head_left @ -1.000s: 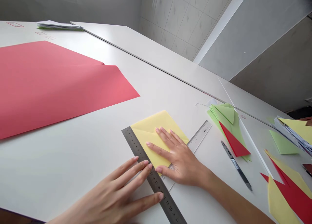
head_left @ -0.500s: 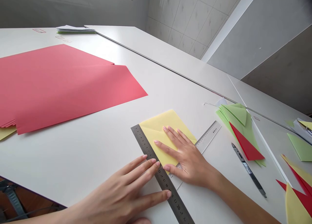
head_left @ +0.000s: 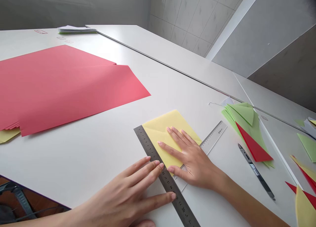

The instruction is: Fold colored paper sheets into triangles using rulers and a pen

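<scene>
A yellow paper lies on the white table, with faint creases across it. My right hand rests flat on the paper, its fingers spread. Along the paper's left edge lies a dark metal ruler. My left hand touches this ruler with its fingertips, fingers stretched out and slightly apart. A clear plastic ruler passes beneath the yellow paper and shows at its right corner and below it, partly hidden by my right hand.
Large red sheets cover the left of the table. Green folded papers, a red folded piece and a pen lie at the right. A paper stack is at the back.
The view has shifted slightly, so the things on the table appear a little further right. Both hands and the rulers keep their places against the yellow paper.
</scene>
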Demonstrator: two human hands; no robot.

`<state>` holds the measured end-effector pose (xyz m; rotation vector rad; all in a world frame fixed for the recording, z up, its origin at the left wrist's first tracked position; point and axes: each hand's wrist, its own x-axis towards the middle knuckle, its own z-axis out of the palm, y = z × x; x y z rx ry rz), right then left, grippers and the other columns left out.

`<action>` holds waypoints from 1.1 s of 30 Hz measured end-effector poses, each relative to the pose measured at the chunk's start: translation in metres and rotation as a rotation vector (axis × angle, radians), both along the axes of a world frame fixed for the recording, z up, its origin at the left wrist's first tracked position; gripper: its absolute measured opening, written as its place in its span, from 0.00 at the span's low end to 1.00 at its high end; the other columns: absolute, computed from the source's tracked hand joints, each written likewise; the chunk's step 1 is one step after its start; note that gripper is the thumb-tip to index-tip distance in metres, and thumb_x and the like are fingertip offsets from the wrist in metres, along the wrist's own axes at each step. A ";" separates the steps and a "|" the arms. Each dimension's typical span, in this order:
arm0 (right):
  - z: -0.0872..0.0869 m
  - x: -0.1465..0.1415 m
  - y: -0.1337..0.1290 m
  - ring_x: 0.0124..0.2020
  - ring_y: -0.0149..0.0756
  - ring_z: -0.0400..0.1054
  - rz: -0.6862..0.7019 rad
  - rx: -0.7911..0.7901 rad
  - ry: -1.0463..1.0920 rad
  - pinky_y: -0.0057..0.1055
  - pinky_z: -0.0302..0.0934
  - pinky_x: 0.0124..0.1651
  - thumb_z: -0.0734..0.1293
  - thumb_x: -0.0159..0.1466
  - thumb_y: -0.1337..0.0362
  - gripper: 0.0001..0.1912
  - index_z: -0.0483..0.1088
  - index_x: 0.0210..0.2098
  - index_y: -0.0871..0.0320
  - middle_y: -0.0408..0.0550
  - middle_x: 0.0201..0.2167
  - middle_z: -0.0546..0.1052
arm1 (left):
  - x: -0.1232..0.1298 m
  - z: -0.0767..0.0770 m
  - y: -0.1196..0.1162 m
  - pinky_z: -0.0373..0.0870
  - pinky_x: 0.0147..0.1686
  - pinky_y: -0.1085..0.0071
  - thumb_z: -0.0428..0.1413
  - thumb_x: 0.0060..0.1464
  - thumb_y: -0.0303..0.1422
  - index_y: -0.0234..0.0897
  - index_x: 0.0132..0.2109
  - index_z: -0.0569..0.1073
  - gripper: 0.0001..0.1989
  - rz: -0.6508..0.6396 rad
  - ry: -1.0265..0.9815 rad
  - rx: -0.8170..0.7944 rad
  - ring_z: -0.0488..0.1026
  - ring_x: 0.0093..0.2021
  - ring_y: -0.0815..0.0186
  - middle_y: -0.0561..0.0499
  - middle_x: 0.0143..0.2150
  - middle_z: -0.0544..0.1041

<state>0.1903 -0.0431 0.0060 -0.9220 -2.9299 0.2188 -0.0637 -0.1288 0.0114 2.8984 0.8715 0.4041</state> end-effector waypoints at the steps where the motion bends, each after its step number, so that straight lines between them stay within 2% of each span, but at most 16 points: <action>1: 0.000 0.000 0.000 0.72 0.45 0.31 0.000 -0.001 -0.001 0.54 0.40 0.69 0.56 0.70 0.49 0.32 0.43 0.70 0.44 0.50 0.73 0.36 | 0.000 0.001 0.000 0.67 0.59 0.58 0.51 0.62 0.40 0.51 0.69 0.51 0.31 0.003 0.002 -0.004 0.55 0.68 0.54 0.47 0.68 0.57; 5: -0.001 0.000 0.000 0.72 0.46 0.31 0.000 -0.001 0.001 0.54 0.40 0.69 0.56 0.70 0.49 0.32 0.43 0.70 0.44 0.50 0.73 0.35 | 0.003 0.005 0.002 0.66 0.59 0.58 0.52 0.61 0.40 0.52 0.68 0.54 0.30 -0.003 0.014 -0.025 0.56 0.67 0.55 0.48 0.67 0.60; 12: -0.002 0.001 0.000 0.72 0.45 0.31 0.002 0.005 -0.011 0.54 0.41 0.69 0.56 0.70 0.49 0.33 0.42 0.70 0.44 0.51 0.73 0.35 | 0.006 0.011 0.006 0.69 0.56 0.59 0.53 0.59 0.40 0.50 0.66 0.60 0.29 -0.015 0.047 0.056 0.60 0.65 0.55 0.46 0.64 0.65; 24: -0.002 0.001 -0.002 0.72 0.48 0.31 0.005 -0.004 -0.013 0.55 0.42 0.69 0.57 0.69 0.51 0.33 0.42 0.70 0.44 0.51 0.72 0.35 | 0.010 0.022 0.007 0.76 0.46 0.58 0.54 0.58 0.42 0.50 0.64 0.62 0.27 -0.057 0.144 0.134 0.68 0.60 0.52 0.41 0.60 0.70; 27: -0.002 0.002 -0.002 0.72 0.48 0.31 0.007 -0.003 -0.011 0.56 0.43 0.68 0.57 0.70 0.51 0.33 0.42 0.70 0.44 0.51 0.72 0.35 | 0.010 0.017 0.008 0.76 0.48 0.59 0.56 0.57 0.43 0.50 0.65 0.62 0.29 -0.053 0.142 0.104 0.67 0.61 0.52 0.41 0.60 0.69; 30: -0.002 0.002 -0.002 0.72 0.48 0.31 0.005 0.002 -0.015 0.56 0.44 0.68 0.56 0.70 0.50 0.32 0.41 0.70 0.44 0.50 0.73 0.34 | 0.008 0.003 0.008 0.72 0.53 0.57 0.56 0.58 0.45 0.49 0.66 0.60 0.31 -0.077 0.077 0.076 0.67 0.61 0.52 0.43 0.59 0.71; 33: -0.003 0.002 -0.003 0.72 0.48 0.32 0.007 0.006 -0.016 0.56 0.44 0.68 0.56 0.70 0.51 0.32 0.41 0.70 0.44 0.50 0.73 0.34 | 0.006 -0.012 0.005 0.67 0.57 0.53 0.56 0.57 0.44 0.45 0.68 0.56 0.34 -0.058 -0.007 0.107 0.64 0.62 0.51 0.41 0.60 0.70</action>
